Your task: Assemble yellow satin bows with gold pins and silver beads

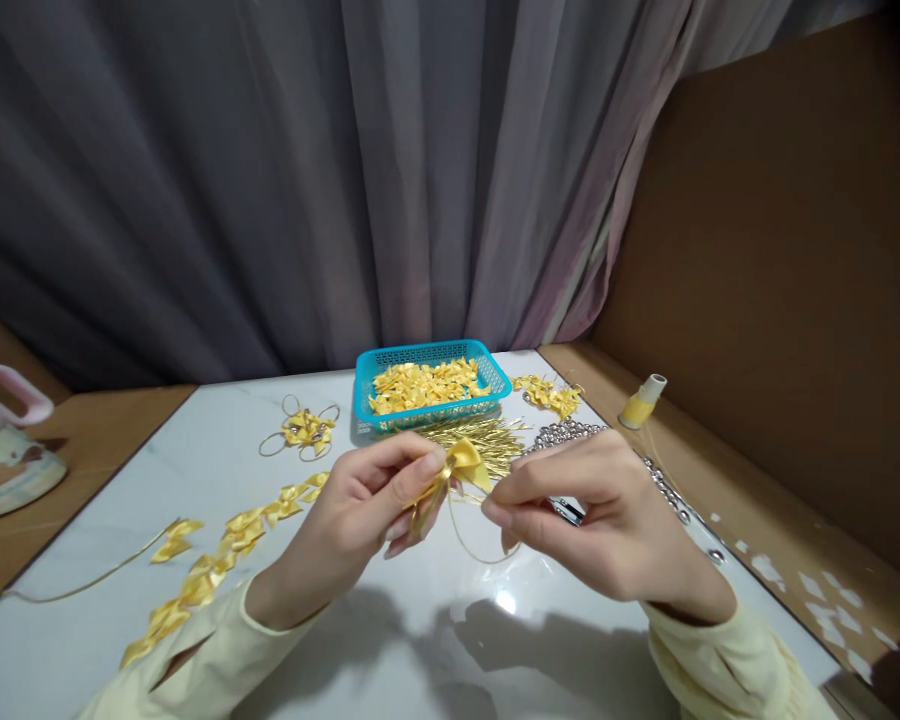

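A yellow satin ribbon bow is pinched between the thumb and fingers of my left hand. Thin gold strands stick out below the bow in that grip. From the bow a fine gold cord hangs in a loop and runs up behind my right hand. My right thumb and forefinger are closed together just right of the bow, apparently on the cord; their tips hide its end. A dark, shiny metal tool shows under my right hand; I cannot tell whether it is held or lying on the table.
A blue basket of yellow bows stands at the back, with gold ties before it. Silver beads lie right, near a thread spool. A row of bows, a looped cluster and a mug are left.
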Tool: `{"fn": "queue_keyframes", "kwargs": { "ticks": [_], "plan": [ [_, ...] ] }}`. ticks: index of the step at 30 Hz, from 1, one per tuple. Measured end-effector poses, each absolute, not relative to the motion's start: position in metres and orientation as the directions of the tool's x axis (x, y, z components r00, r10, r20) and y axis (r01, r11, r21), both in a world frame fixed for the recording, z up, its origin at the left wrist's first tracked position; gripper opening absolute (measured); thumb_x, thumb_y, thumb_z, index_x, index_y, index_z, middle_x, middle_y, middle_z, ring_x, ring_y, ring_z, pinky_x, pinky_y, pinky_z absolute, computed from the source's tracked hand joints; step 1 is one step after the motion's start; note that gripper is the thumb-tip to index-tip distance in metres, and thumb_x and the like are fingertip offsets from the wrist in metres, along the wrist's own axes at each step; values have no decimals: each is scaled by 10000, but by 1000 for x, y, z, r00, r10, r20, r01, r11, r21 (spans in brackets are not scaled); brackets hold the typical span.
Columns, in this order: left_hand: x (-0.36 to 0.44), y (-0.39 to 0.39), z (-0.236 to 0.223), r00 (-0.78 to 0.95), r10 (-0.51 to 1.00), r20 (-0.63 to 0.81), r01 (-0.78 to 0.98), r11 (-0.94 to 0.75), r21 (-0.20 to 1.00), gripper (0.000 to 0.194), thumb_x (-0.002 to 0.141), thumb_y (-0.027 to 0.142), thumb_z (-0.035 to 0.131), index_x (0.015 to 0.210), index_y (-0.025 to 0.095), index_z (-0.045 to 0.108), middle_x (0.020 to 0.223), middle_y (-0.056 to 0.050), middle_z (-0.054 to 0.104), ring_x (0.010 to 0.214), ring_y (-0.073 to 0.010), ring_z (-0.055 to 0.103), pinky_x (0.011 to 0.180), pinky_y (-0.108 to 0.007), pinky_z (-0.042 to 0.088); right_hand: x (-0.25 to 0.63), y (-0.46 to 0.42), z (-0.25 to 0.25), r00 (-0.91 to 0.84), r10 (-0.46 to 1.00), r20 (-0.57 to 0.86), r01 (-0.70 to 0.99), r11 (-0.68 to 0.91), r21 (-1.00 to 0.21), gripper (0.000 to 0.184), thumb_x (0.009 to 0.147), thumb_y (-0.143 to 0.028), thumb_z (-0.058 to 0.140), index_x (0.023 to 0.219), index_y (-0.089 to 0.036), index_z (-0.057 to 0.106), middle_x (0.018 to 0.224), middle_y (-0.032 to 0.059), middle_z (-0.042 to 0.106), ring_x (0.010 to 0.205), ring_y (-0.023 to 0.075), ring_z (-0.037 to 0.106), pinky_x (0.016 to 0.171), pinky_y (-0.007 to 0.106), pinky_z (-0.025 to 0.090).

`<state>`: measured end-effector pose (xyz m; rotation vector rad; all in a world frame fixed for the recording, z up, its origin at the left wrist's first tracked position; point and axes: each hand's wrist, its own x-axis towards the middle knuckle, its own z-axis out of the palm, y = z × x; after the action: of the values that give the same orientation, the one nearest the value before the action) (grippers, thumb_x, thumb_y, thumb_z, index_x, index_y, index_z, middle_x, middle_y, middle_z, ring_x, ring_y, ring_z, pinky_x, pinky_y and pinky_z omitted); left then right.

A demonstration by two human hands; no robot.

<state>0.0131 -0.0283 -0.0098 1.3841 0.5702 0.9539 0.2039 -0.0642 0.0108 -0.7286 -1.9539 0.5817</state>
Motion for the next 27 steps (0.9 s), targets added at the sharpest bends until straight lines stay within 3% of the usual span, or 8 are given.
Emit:
{"fn": "queue_keyframes", "kwargs": {
  "ticks": [9,16,27],
  "plan": [
    [10,-23,-13,608,777,164,-226,-28,974,184,850,354,586,770,192,623,487,63,419,396,-29,263,377,-137,213,208,-63,10,-405,692,598,231,710,-665,202,722,7,542,583,-99,643,497,33,620,439,87,528,455,189,401],
    [9,-24,-14,568,815,118,-178,-18,984,181,815,364,625,749,195,623,497,40,487,412,-45,314,395,-158,201,208,-65,11,-396,707,586,226,694,-684,216,732,-17,534,568,-123,627,492,16,614,433,84,507,445,194,398],
    [11,-26,-11,580,814,22,-137,71,988,276,791,441,624,711,177,618,480,39,443,423,-51,290,418,-164,201,209,-63,9,-429,682,592,220,715,-663,215,775,-57,549,585,-125,623,506,12,596,450,81,493,453,198,396]
  ]
}}
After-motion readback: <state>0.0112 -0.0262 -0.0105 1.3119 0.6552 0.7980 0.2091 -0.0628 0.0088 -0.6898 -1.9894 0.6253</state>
